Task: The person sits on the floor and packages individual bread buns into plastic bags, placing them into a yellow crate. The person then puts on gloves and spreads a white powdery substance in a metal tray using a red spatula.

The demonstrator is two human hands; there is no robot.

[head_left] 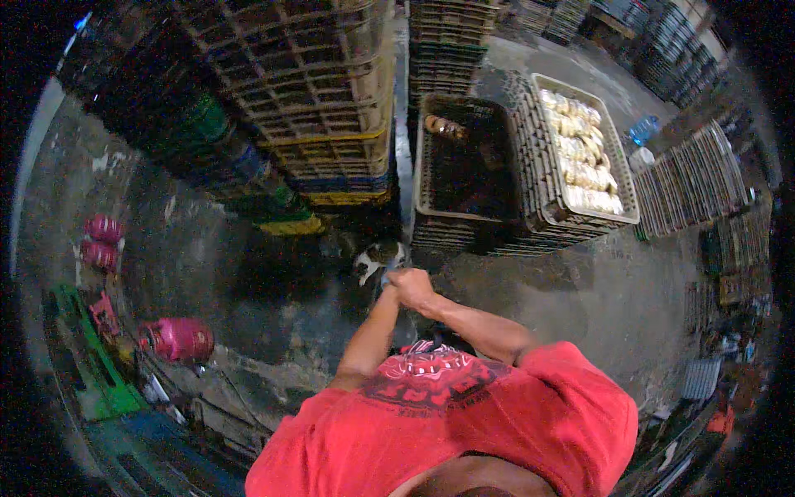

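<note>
In front of my red shirt both forearms reach forward and meet. My right hand (411, 288) is closed, lying over or against my left hand, most of which it hides. A small bluish patch shows at the left side of the hands, too little to name. Just beyond them on the dark floor is a white and dark cat (379, 258), partly hidden by the hands. A crate with a dark inside (422, 186) stands ahead, holding a few brownish wrapped pieces (445, 127). Right of it, a pale crate (631, 199) tops a stack, filled with rows of pale plastic-wrapped goods (584, 153).
Tall stacked crates (331, 108) rise ahead on the left. More flat crates (696, 178) are piled at the right, near a clear blue bottle (643, 128). Pink gas cylinders (180, 340) and a green frame (103, 364) stand at the left. The concrete floor looks stained.
</note>
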